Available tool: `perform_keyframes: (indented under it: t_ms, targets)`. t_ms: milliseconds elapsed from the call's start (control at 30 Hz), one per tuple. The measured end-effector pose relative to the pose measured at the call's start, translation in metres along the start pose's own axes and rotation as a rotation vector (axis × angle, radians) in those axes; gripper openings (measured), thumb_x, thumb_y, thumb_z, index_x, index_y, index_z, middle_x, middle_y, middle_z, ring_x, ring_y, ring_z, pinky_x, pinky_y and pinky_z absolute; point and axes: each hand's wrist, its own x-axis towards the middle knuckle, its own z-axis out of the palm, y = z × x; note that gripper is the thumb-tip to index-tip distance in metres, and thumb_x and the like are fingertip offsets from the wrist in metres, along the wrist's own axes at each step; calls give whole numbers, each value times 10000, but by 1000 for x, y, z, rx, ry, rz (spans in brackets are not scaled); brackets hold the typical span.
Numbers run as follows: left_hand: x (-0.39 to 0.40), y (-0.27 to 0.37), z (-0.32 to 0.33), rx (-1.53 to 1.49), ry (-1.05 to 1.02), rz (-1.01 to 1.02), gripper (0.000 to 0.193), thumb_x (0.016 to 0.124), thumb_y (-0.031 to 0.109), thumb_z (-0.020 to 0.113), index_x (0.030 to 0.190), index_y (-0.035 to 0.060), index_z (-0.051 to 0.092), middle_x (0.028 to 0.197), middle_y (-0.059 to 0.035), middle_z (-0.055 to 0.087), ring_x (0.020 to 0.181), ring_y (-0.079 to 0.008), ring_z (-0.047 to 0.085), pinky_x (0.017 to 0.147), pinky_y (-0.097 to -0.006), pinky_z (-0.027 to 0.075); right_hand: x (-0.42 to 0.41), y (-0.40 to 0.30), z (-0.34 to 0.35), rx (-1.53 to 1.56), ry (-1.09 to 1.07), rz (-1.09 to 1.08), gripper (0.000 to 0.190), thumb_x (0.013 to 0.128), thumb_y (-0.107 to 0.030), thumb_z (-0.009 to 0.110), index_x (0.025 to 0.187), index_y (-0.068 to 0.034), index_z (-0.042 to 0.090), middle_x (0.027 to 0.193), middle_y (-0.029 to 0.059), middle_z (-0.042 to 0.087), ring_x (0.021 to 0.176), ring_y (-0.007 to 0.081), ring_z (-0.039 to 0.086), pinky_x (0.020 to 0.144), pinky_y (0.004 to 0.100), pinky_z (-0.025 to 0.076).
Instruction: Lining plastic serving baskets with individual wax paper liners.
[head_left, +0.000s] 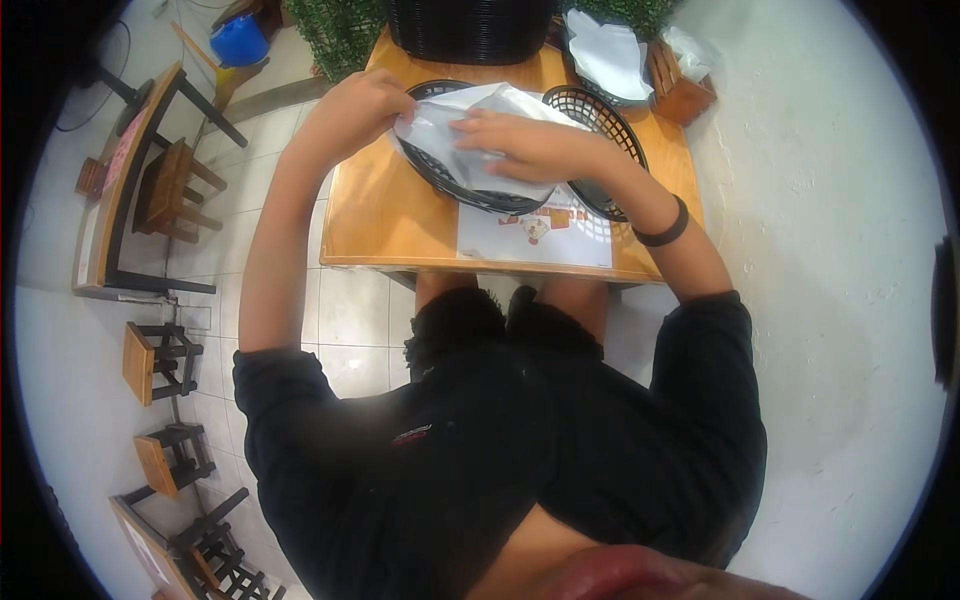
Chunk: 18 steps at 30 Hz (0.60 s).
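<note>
A sheet of white paper (450, 157) lies over an oval black plastic basket (435, 176) on the wooden table (375, 225). At the basket's upper left rim, my left hand (375, 101) pinches the edge of the sheet. My right hand (517, 146) rests with fingers spread on the middle of the sheet; whether it grips anything is not shown. Beside it, partly behind my right wrist, is another black plastic basket (626, 135). A printed paper placemat (536, 236) lies under the baskets near the table's front edge.
A tall stack of black baskets (469, 30) stands at the table's far side. White sheets (607, 56) lie in a basket at the far right, next to a wooden box (679, 90) holding white paper. A wall (810, 225) borders the right; stools (139, 364) stand at left.
</note>
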Motion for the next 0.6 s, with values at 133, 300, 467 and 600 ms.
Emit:
perform_keyframes:
  t_ms: [133,300,467,600]
  targets:
    - [1,8,-3,99,-20,-53,221,784,5,699,986,68,759,1086,-63,734,1084,-279,646,932,-402,531,15,-14,22,-214,-177,106,615,1068,-353,470,1588,-85,281,1663,202,214,1523,453,208,1243,509,218]
    - [-1,4,3,144,34,-28,126,786,5,675,887,65,723,1164,-27,730,1133,-257,623,965,-394,515,30,-8,19,223,-129,117,577,1072,-286,433,1566,-19,299,1645,211,265,1519,407,249,1238,453,254]
    - [2,4,6,169,113,1,104,793,3,662,861,65,711,1192,-22,725,1144,-245,619,970,-388,511,38,4,10,-74,-140,92,622,983,-122,512,1571,-47,320,1644,194,284,1526,353,271,1218,452,311]
    - [-6,0,9,159,88,-42,144,797,-7,653,906,66,713,1218,-32,713,1175,-266,607,993,-396,499,38,-8,25,-142,-188,104,759,925,-53,561,1613,-132,251,1671,169,231,1544,382,212,1216,537,284]
